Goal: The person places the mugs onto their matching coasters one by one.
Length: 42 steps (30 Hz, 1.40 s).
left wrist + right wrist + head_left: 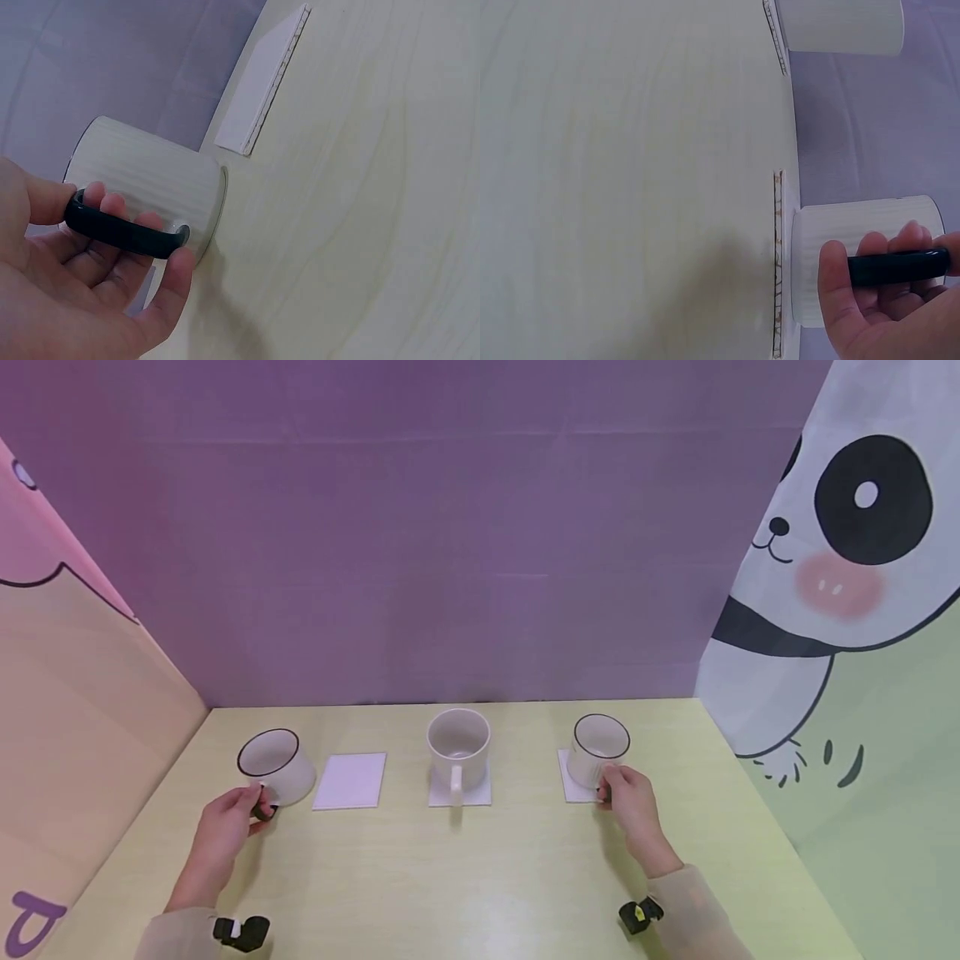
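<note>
At the left, my left hand point(226, 827) grips the dark handle point(124, 232) of a white mug with a black rim point(283, 768). That mug is beside a bare white square coaster point(349, 781), left of it. My right hand point(632, 806) holds the dark handle point(900, 268) of a second black-rimmed white mug point(591, 756), which is over the right coaster point(566, 777); in the right wrist view the mug's base is against the coaster or very close to it. Between them a plain white mug point(459, 743) stands on the middle coaster point(482, 793), handle facing me.
The pale wooden table point(450, 893) ends at a purple cloth backdrop point(480, 543). A panel with a panda drawing point(817, 610) flanks it on the right, a pink and beige panel point(67, 677) on the left. Each wrist bears a small black device.
</note>
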Each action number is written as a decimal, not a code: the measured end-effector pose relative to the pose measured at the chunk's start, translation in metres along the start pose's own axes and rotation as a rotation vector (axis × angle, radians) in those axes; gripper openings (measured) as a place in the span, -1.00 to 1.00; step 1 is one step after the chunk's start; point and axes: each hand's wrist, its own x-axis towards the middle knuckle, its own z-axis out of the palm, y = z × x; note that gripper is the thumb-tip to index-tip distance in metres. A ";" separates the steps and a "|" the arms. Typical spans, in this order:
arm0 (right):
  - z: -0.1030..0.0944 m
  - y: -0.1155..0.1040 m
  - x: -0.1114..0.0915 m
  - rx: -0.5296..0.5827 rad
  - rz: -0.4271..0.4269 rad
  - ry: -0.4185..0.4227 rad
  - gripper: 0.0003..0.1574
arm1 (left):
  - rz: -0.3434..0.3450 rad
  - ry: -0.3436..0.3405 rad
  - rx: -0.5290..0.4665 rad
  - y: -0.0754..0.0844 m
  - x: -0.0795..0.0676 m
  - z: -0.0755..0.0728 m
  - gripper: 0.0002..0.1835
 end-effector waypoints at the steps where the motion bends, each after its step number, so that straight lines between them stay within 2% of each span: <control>1: 0.000 0.000 0.000 0.000 -0.001 -0.001 -0.63 | -0.001 0.005 0.012 0.000 0.000 -0.001 -0.53; 10: 0.000 0.001 0.001 0.006 0.002 0.004 -0.64 | -0.062 0.005 0.046 -0.002 0.002 -0.001 -0.45; 19: 0.002 0.000 0.002 0.002 0.015 0.014 -0.64 | -0.054 0.000 -0.065 -0.003 0.002 -0.002 -0.53; 25: 0.002 -0.002 -0.002 -0.037 0.014 0.020 -0.62 | -0.064 0.007 -0.076 -0.001 0.000 -0.002 -0.52; 29: 0.000 -0.004 -0.004 -0.147 -0.027 0.017 -0.59 | -0.077 0.012 -0.070 0.001 0.000 -0.001 -0.51; 36: -0.010 -0.007 -0.007 -0.485 -0.139 0.003 -0.47 | -0.088 0.020 -0.016 0.003 0.003 0.000 -0.49; 42: -0.015 -0.012 -0.012 -0.573 -0.156 -0.037 -0.47 | -0.103 0.022 -0.024 0.001 0.004 0.000 -0.51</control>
